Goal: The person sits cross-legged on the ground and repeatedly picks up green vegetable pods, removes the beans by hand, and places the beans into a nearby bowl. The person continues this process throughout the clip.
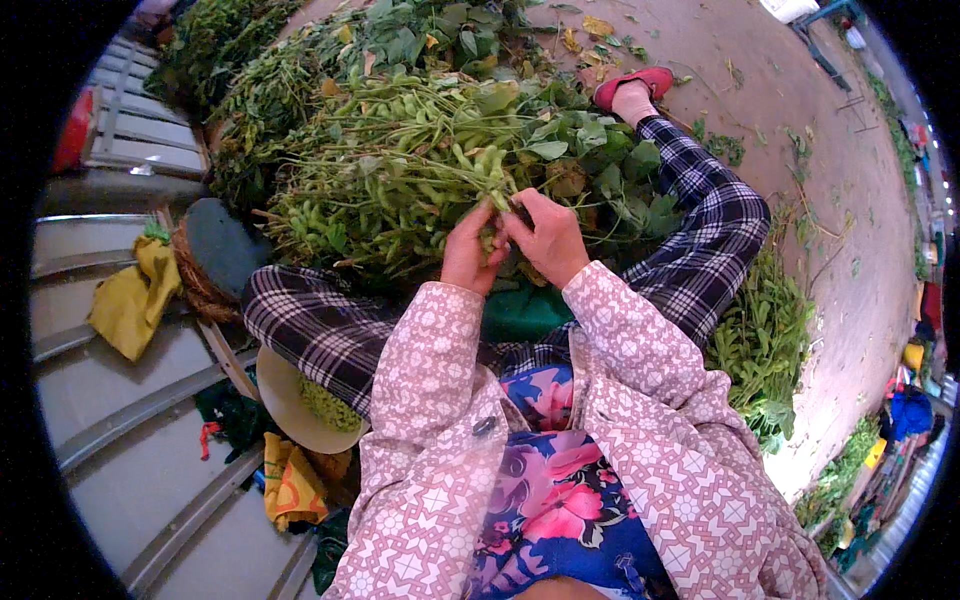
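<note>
My left hand (471, 251) and my right hand (551, 234) meet in front of me, fingertips close together at a green soybean pod (501, 199). Both thumbs and forefingers pinch around it, and more green shows inside the curled fingers of my left hand, too small to make out. Just beyond the fingertips, a cluster of plump pods (487, 163) hangs from a stem. Under and past the hands lies a big heap of uprooted soybean plants (375, 161), its stems full of pods, with leaves at the right side.
A pale bowl (274, 394) holding shelled green beans (328, 403) stands beside my left knee. Left of it are a yellow cloth (139, 300) and a dark round seat (221, 244) by a ribbed metal wall (142, 420). More plants (765, 337) lie right of my leg on the concrete floor (832, 187).
</note>
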A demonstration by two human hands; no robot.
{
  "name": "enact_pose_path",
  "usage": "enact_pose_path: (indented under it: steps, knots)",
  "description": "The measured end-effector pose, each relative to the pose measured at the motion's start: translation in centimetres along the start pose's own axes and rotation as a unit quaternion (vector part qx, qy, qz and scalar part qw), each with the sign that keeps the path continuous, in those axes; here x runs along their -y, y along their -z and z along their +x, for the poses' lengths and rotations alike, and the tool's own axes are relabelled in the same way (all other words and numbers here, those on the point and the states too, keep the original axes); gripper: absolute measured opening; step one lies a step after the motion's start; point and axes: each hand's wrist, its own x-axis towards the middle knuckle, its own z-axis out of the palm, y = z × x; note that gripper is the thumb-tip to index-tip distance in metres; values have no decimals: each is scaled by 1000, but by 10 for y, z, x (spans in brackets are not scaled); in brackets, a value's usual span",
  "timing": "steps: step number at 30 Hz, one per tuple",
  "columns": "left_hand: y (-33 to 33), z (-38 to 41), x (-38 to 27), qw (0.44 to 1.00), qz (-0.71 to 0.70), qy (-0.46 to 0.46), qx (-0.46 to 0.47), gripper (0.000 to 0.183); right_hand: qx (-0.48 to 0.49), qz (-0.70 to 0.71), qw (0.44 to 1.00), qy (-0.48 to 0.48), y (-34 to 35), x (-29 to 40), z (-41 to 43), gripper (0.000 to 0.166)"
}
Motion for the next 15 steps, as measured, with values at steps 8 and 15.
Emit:
enact_pose_path:
  steps: [8, 15]
  knots:
    - [9, -5, -5, 997, -39, 41, 57, 19, 58, 142, 972, -179, -6, 1, -9, 21]
    - [8, -10, -8, 995, 17, 28, 91, 20, 184, 514, 717, -434, 7, -3, -3, 23]
